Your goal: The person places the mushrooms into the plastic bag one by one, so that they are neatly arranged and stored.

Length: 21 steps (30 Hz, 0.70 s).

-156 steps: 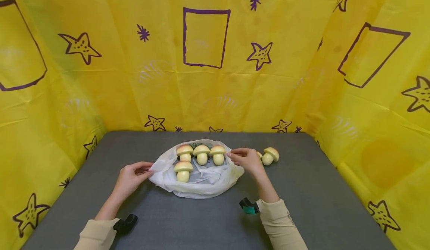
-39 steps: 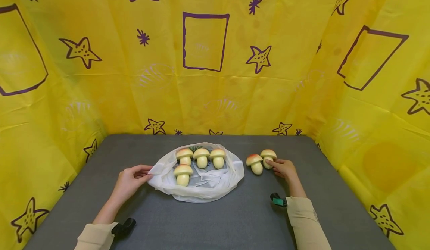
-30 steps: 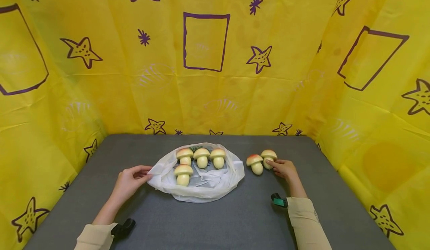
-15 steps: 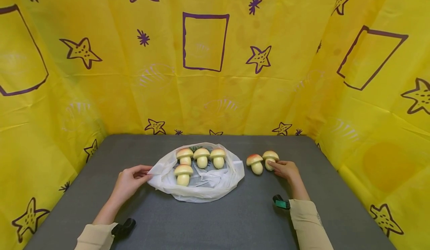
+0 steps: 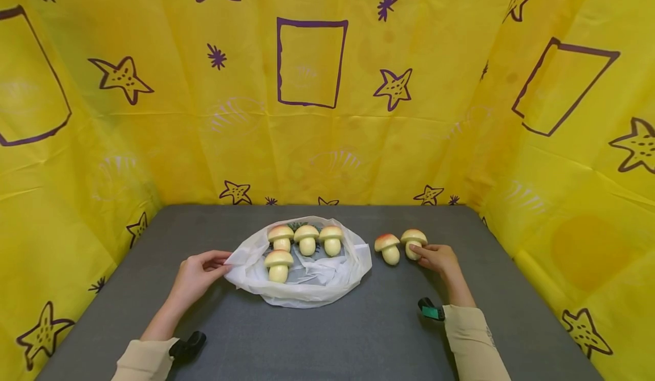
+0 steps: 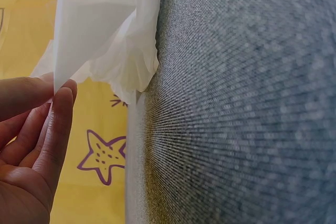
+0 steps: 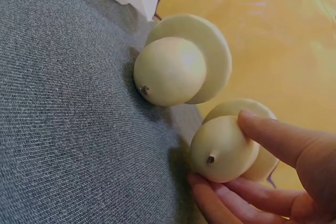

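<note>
A white plastic bag (image 5: 302, 294) lies with its mouth spread wide on the dark grey table. Several toy mushrooms with pale stems and reddish caps are inside, one mushroom (image 5: 278, 266) in front of a row. My left hand (image 5: 197, 278) pinches the bag's left edge between thumb and fingertips; the pinched plastic (image 6: 94, 24) stretches up in the left wrist view. To the right of the bag, my right hand (image 5: 439, 261) grips a mushroom (image 7: 223, 150) by its stem, thumb on one side and fingers beneath. Another mushroom (image 5: 387, 248) lies just left of it.
The grey table (image 5: 327, 347) extends in front of the bag and around both arms. Yellow cloth (image 5: 317, 142) with purple stars and frames hangs along the back and both sides. Each wrist wears a black camera (image 5: 189, 346).
My right hand left the bag's right rim and took hold of the right mushroom, then shifted it slightly right, away from its neighbour. My left hand stays at the bag's edge.
</note>
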Available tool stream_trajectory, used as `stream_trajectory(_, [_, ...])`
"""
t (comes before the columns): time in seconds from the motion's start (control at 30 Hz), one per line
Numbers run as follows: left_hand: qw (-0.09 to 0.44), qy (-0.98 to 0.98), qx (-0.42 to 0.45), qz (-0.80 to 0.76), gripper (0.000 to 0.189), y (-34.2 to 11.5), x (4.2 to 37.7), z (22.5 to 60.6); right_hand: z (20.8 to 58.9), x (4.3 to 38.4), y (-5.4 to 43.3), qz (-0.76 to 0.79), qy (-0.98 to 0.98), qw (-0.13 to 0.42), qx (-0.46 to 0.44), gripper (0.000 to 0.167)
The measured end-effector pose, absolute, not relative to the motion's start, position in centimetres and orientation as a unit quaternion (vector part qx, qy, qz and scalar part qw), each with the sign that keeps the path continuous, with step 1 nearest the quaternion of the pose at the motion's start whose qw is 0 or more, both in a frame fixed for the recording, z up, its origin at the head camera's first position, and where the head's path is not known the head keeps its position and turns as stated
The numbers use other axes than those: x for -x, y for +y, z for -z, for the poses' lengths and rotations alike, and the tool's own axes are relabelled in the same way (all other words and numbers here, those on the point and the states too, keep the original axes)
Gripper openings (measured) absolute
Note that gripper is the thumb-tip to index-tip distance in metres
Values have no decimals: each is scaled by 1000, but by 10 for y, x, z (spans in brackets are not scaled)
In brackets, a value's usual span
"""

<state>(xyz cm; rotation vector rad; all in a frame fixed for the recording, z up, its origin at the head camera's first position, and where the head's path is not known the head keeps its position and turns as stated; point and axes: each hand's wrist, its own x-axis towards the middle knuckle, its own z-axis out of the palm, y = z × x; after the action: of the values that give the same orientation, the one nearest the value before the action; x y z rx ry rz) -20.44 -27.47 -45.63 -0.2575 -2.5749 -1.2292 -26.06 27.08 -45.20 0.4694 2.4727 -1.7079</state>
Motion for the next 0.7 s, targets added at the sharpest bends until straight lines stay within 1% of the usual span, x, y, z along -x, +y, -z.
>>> stream_trajectory(0.2, [136,-893,88,420,26,-275,205,456,448,255,270,532,832,48,-151,62])
stream_trajectory(0.7, [135,-891,83,425,27,-274,204,457,438,246,264,511,849,29,-134,59])
